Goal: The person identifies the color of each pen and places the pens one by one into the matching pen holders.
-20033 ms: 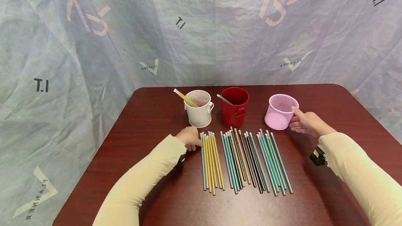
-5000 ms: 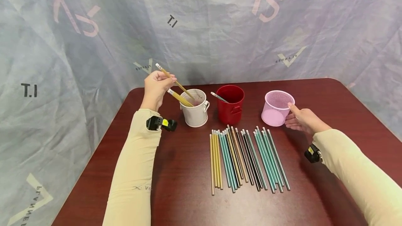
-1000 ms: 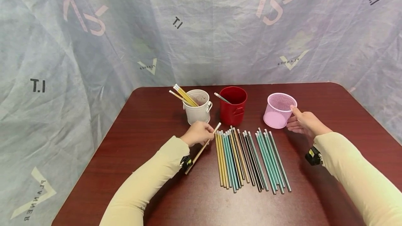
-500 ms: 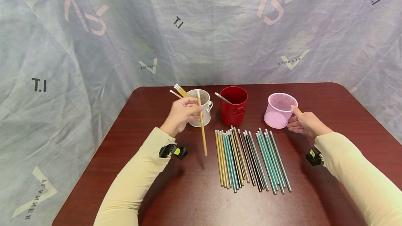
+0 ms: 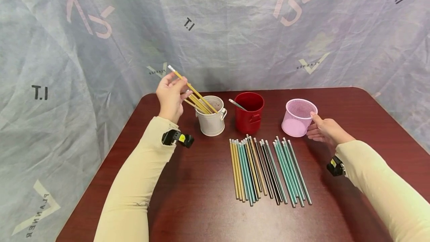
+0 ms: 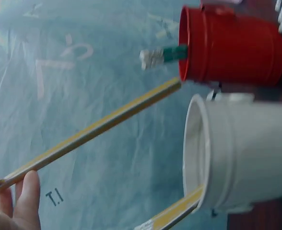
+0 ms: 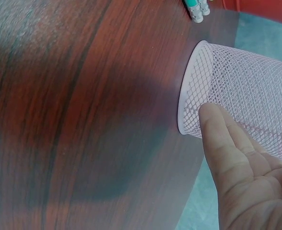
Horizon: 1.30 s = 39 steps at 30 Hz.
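My left hand pinches a yellow pencil near its white eraser end, slanted over the white bucket. In the left wrist view this pencil's flat lower end looks outside the bucket's mouth. Several yellow pencils lean inside that bucket. On the right, my right hand touches the pink mesh cup, its thumb at the rim. The right wrist view shows straight fingers along the mesh wall; the thumb is not clearly seen there.
A red bucket with one green pencil stands between the white bucket and the pink cup. Rows of gold, teal and black pencils lie on the dark wooden table. A printed cloth hangs behind.
My left hand took a yellow pencil from the left end of the row, lifted it and brought it up and left over the white bucket. My right hand stays at the pink cup.
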Each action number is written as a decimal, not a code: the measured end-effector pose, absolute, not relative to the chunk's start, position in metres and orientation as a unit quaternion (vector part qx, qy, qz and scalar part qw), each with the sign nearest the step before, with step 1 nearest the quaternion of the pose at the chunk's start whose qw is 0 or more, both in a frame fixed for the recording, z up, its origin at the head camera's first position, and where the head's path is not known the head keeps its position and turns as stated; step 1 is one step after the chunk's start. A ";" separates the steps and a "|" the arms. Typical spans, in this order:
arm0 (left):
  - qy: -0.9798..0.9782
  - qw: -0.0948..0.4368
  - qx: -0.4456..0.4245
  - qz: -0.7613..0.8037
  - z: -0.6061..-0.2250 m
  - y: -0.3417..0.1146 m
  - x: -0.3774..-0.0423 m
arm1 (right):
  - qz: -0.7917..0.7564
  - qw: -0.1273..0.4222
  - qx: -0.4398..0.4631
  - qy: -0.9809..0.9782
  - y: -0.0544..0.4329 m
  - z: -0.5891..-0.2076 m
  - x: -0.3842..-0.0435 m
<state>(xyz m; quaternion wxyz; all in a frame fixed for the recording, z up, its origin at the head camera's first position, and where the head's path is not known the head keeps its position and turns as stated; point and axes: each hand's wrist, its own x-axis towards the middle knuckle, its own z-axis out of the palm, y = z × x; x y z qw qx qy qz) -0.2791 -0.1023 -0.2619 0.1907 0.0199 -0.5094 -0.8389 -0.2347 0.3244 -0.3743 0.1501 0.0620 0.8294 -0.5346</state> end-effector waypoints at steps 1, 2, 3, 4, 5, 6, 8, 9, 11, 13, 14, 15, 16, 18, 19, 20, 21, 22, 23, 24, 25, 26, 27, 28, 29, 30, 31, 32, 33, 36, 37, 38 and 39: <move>-0.507 0.212 0.020 -0.835 -0.260 -0.103 -0.282 | -0.535 0.150 0.062 0.829 0.324 -0.374 -0.235; -0.506 0.235 0.020 -0.830 -0.260 -0.104 -0.284 | -0.534 0.149 0.062 0.830 0.325 -0.374 -0.234; -0.502 0.257 0.020 -0.825 -0.259 -0.104 -0.286 | -0.534 0.149 0.063 0.830 0.325 -0.374 -0.234; -0.498 0.277 0.021 -0.821 -0.260 -0.105 -0.288 | -0.533 0.149 0.063 0.830 0.325 -0.374 -0.234; -0.494 0.295 0.023 -0.818 -0.261 -0.105 -0.289 | -0.532 0.150 0.063 0.831 0.325 -0.374 -0.234; -0.490 0.307 0.026 -0.816 -0.262 -0.105 -0.291 | -0.532 0.150 0.064 0.831 0.325 -0.374 -0.234; -0.488 0.318 0.033 -0.812 -0.266 -0.104 -0.292 | -0.530 0.150 0.063 0.832 0.325 -0.374 -0.234; -0.488 0.318 0.036 -0.812 -0.269 -0.103 -0.292 | -0.531 0.150 0.063 0.832 0.325 -0.373 -0.234; -0.494 0.314 0.041 -0.809 -0.276 -0.102 -0.293 | -0.534 0.149 0.062 0.830 0.325 -0.373 -0.234; -0.498 0.304 0.042 -0.811 -0.283 -0.101 -0.292 | -0.535 0.147 0.062 0.829 0.324 -0.373 -0.234; -0.503 0.298 0.042 -0.810 -0.287 -0.100 -0.292 | -0.536 0.146 0.062 0.829 0.324 -0.373 -0.234; -0.507 0.293 0.042 -0.809 -0.292 -0.099 -0.292 | -0.537 0.147 0.062 0.829 0.324 -0.372 -0.234; -0.512 0.286 0.043 -0.809 -0.296 -0.098 -0.292 | -0.537 0.146 0.063 0.829 0.324 -0.372 -0.234; -0.519 0.272 0.042 -0.809 -0.305 -0.096 -0.292 | -0.538 0.146 0.062 0.828 0.324 -0.372 -0.234; -0.525 0.266 0.043 -0.808 -0.309 -0.096 -0.292 | -0.539 0.145 0.062 0.827 0.324 -0.373 -0.234; -0.530 0.262 0.043 -0.805 -0.313 -0.095 -0.292 | -0.541 0.145 0.061 0.826 0.324 -0.373 -0.234; -0.534 0.258 0.044 -0.804 -0.316 -0.095 -0.291 | -0.543 0.145 0.060 0.825 0.324 -0.373 -0.234; -0.538 0.255 0.046 -0.802 -0.319 -0.094 -0.291 | -0.543 0.145 0.060 0.825 0.324 -0.374 -0.234; -0.541 0.253 0.048 -0.800 -0.321 -0.094 -0.291 | -0.543 0.145 0.060 0.825 0.324 -0.374 -0.234; -0.544 0.252 0.050 -0.799 -0.323 -0.094 -0.291 | -0.541 0.145 0.062 0.826 0.324 -0.374 -0.234; -0.549 0.252 0.053 -0.796 -0.326 -0.094 -0.291 | -0.539 0.146 0.062 0.827 0.324 -0.374 -0.234; -0.552 0.250 0.055 -0.793 -0.328 -0.094 -0.291 | -0.538 0.147 0.062 0.827 0.324 -0.374 -0.234; -0.556 0.249 0.057 -0.791 -0.330 -0.094 -0.291 | -0.537 0.147 0.063 0.828 0.323 -0.374 -0.234; -0.560 0.247 0.057 -0.789 -0.332 -0.094 -0.291 | -0.535 0.147 0.064 0.829 0.323 -0.374 -0.234; -0.563 0.245 0.057 -0.788 -0.334 -0.095 -0.292 | -0.534 0.147 0.064 0.830 0.324 -0.374 -0.234; -0.566 0.243 0.057 -0.786 -0.335 -0.095 -0.292 | -0.534 0.147 0.063 0.830 0.324 -0.374 -0.234; -0.570 0.240 0.057 -0.784 -0.337 -0.096 -0.293 | -0.535 0.146 0.063 0.830 0.324 -0.375 -0.234; -0.573 0.237 0.057 -0.782 -0.339 -0.096 -0.293 | -0.537 0.145 0.063 0.829 0.324 -0.375 -0.233; -0.577 0.234 0.059 -0.780 -0.340 -0.097 -0.293 | -0.537 0.144 0.062 0.829 0.324 -0.375 -0.233; -0.594 0.225 0.071 -0.769 -0.343 -0.099 -0.294 | -0.537 0.144 0.063 0.829 0.324 -0.376 -0.233; -0.599 0.222 0.076 -0.766 -0.344 -0.099 -0.294 | -0.536 0.144 0.063 0.829 0.324 -0.375 -0.233; -0.604 0.220 0.080 -0.762 -0.344 -0.099 -0.293 | -0.535 0.143 0.063 0.830 0.324 -0.376 -0.233; -0.610 0.219 0.083 -0.757 -0.345 -0.100 -0.293 | -0.534 0.142 0.064 0.831 0.324 -0.376 -0.233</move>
